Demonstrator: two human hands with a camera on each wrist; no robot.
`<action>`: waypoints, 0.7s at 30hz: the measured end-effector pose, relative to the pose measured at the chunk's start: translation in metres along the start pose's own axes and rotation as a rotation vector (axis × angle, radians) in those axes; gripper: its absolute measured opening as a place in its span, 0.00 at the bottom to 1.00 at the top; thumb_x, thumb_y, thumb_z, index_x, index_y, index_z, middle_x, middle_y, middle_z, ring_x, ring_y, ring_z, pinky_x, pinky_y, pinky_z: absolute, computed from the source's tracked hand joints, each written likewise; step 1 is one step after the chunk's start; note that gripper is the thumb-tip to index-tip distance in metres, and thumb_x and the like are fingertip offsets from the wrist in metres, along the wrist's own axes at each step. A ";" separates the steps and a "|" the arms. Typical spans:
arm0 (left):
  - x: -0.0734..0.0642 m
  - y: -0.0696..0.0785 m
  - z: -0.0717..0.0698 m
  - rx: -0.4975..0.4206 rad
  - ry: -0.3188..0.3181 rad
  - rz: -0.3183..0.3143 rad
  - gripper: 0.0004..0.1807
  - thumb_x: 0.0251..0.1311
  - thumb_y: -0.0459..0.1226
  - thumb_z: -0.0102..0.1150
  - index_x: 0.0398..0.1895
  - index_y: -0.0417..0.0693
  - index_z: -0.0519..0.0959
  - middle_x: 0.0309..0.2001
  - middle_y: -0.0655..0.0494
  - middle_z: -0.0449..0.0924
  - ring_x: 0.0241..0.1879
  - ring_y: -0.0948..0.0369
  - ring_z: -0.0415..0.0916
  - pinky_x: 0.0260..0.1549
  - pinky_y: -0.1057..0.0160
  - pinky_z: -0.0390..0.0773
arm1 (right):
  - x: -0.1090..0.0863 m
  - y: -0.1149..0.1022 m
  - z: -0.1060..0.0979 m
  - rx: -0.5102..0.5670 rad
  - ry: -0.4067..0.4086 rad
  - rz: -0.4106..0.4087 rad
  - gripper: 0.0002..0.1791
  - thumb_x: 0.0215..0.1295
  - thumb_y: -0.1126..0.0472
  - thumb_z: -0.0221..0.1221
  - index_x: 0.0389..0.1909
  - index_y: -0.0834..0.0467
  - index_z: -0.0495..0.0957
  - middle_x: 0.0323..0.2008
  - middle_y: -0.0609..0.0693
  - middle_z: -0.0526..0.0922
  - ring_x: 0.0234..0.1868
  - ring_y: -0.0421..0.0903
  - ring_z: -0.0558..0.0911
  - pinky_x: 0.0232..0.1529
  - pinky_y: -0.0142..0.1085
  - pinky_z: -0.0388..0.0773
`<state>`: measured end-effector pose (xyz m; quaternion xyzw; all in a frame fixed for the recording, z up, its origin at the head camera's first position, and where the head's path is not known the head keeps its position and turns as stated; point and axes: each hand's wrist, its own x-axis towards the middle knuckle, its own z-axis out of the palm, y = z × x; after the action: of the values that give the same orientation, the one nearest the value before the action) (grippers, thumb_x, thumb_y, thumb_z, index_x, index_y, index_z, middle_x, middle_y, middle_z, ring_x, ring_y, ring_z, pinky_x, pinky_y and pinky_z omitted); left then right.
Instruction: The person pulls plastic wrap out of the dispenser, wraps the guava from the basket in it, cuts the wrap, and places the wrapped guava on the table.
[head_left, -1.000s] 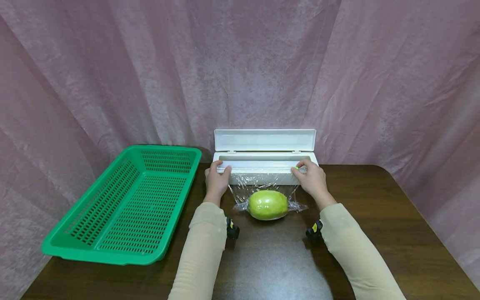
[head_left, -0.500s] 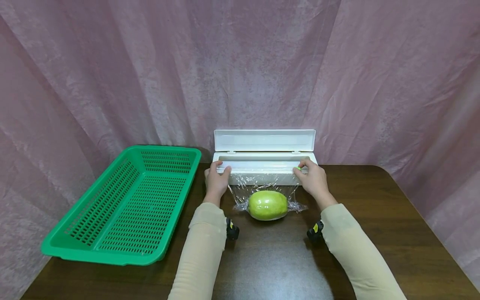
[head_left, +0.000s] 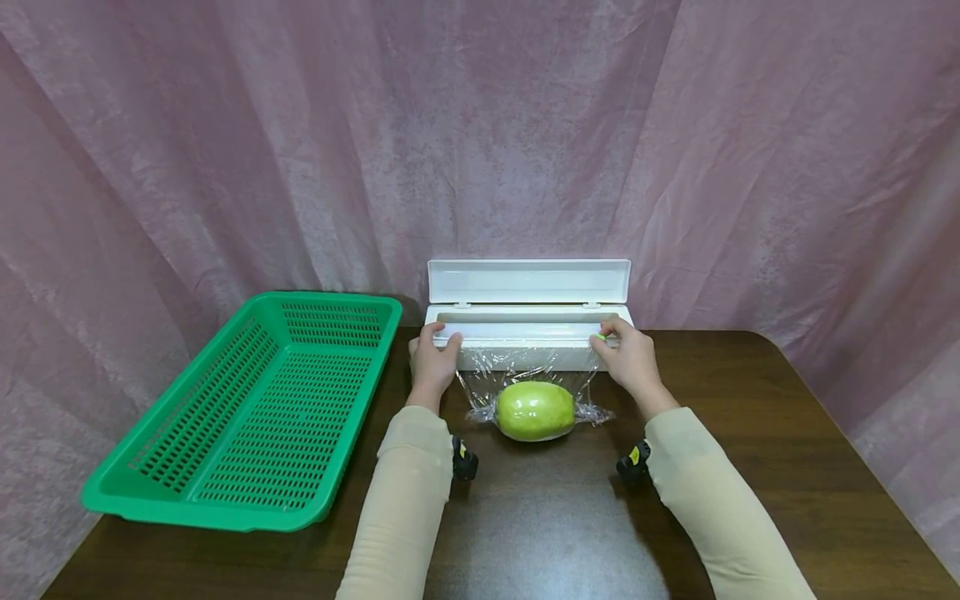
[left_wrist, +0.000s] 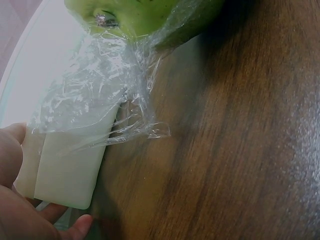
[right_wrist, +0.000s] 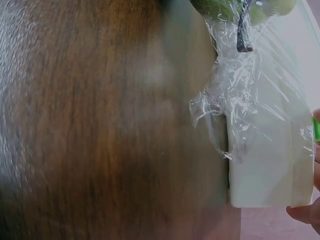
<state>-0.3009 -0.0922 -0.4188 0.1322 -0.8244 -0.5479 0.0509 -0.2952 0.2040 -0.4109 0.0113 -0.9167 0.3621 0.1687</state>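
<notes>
A white cling film dispenser (head_left: 525, 358) stands with its lid (head_left: 529, 281) raised. My left hand (head_left: 433, 367) grips its left end, thumb on the front edge and fingers around the end in the left wrist view. My right hand (head_left: 628, 360) pinches a small green slider cutter (head_left: 602, 337) at the right part of the front edge; the fingers hide most of the cutter. Clear cling film (left_wrist: 100, 90) runs from the dispenser's front down to a yellow-green oval fruit (head_left: 535, 411). The film wraps the fruit, its ends bunched at both sides. A dark stem (right_wrist: 243, 30) shows in the right wrist view.
A green perforated plastic basket (head_left: 352, 450) sits on the left of the brown wooden table (head_left: 555, 533). Behind the table hangs a pink curtain (head_left: 525, 133), close to the raised lid. The table's right edge slants toward the near right corner.
My right hand has slid a little to the right along the dispenser's front edge, with the green slider cutter. The left hand and the wrapped fruit stay in place.
</notes>
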 end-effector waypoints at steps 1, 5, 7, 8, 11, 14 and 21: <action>0.000 0.000 0.000 -0.002 -0.002 -0.002 0.24 0.64 0.49 0.53 0.61 0.55 0.66 0.66 0.43 0.54 0.60 0.45 0.62 0.59 0.48 0.65 | 0.000 0.000 0.000 0.004 0.002 -0.006 0.10 0.60 0.56 0.59 0.35 0.60 0.76 0.48 0.60 0.83 0.52 0.61 0.79 0.54 0.50 0.72; -0.001 0.000 0.000 0.001 -0.004 -0.002 0.24 0.65 0.49 0.52 0.62 0.55 0.66 0.66 0.43 0.54 0.59 0.45 0.62 0.58 0.48 0.66 | 0.000 0.001 -0.004 -0.008 -0.008 -0.025 0.10 0.61 0.57 0.59 0.35 0.61 0.77 0.48 0.61 0.82 0.51 0.61 0.79 0.53 0.50 0.73; -0.001 0.000 0.000 0.003 0.002 0.003 0.24 0.65 0.49 0.53 0.61 0.55 0.66 0.66 0.42 0.54 0.60 0.44 0.62 0.58 0.48 0.65 | 0.000 0.001 -0.006 -0.017 -0.022 -0.024 0.11 0.61 0.56 0.58 0.36 0.61 0.77 0.48 0.61 0.82 0.50 0.61 0.79 0.52 0.50 0.73; -0.001 0.000 0.000 0.007 0.007 0.008 0.23 0.65 0.49 0.53 0.61 0.55 0.66 0.66 0.42 0.55 0.60 0.44 0.62 0.59 0.48 0.65 | 0.001 0.001 -0.006 -0.023 -0.030 -0.026 0.12 0.62 0.56 0.58 0.37 0.61 0.76 0.48 0.62 0.82 0.49 0.61 0.79 0.51 0.51 0.73; -0.001 0.000 0.001 0.020 0.017 0.018 0.23 0.65 0.49 0.53 0.60 0.54 0.67 0.65 0.41 0.56 0.60 0.43 0.62 0.59 0.48 0.65 | 0.000 0.003 -0.008 -0.033 -0.058 -0.021 0.13 0.64 0.55 0.57 0.38 0.62 0.76 0.51 0.63 0.79 0.53 0.62 0.76 0.54 0.52 0.71; -0.001 -0.001 0.002 0.029 0.020 0.022 0.23 0.64 0.49 0.53 0.60 0.54 0.67 0.65 0.41 0.56 0.60 0.43 0.62 0.60 0.48 0.64 | -0.001 0.005 -0.007 -0.020 -0.064 -0.023 0.12 0.64 0.56 0.56 0.37 0.63 0.74 0.60 0.65 0.71 0.62 0.64 0.68 0.60 0.55 0.65; -0.001 0.000 0.002 0.023 0.021 0.016 0.23 0.64 0.49 0.53 0.60 0.55 0.67 0.65 0.41 0.56 0.60 0.43 0.62 0.59 0.48 0.65 | -0.001 0.006 -0.006 0.004 -0.015 -0.069 0.10 0.62 0.59 0.59 0.34 0.64 0.75 0.64 0.66 0.66 0.67 0.64 0.63 0.64 0.54 0.62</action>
<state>-0.3004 -0.0906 -0.4193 0.1321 -0.8310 -0.5368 0.0623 -0.2931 0.2122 -0.4109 0.0457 -0.9163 0.3577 0.1741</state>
